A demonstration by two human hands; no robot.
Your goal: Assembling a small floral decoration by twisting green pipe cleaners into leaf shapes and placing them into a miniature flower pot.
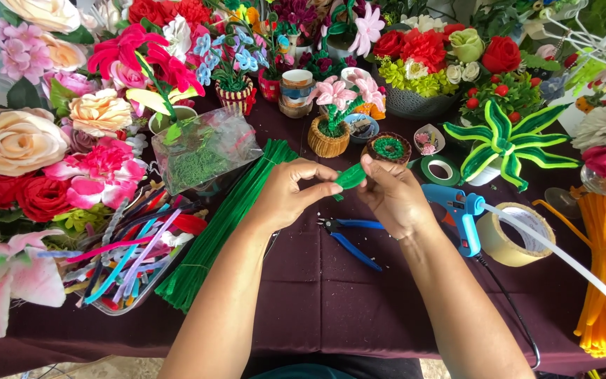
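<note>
The item in hand was a small folded piece of green pipe cleaner (350, 175), fuzzy and bright, bent into a short leaf-like loop. It was held in the air above the dark purple tablecloth (317, 295), just in front of the blue-handled pliers (351, 241) that lay flat on the cloth.

The left hand (290, 191) came in from the lower left, forearm raised, wrist bent inward. Its thumb and forefinger were pinched on the left end of the green piece; the remaining fingers were curled loosely behind. The right hand (393, 196) met it from the opposite side, back of the hand toward the camera, fingers closed together on the right end of the same piece. The fingertips themselves were partly hidden by the knuckles.

Relative to the pliers: a bundle of straight green pipe cleaners (222, 224) lay to the left, running diagonally; a blue glue gun (461, 214) rested just to the right, with a roll of tan tape (517, 235) beyond it. A small brown pot with a green coil (388, 148) stood behind the hands. A tray of mixed coloured pipe cleaners (131, 263) sat well to the left.
</note>
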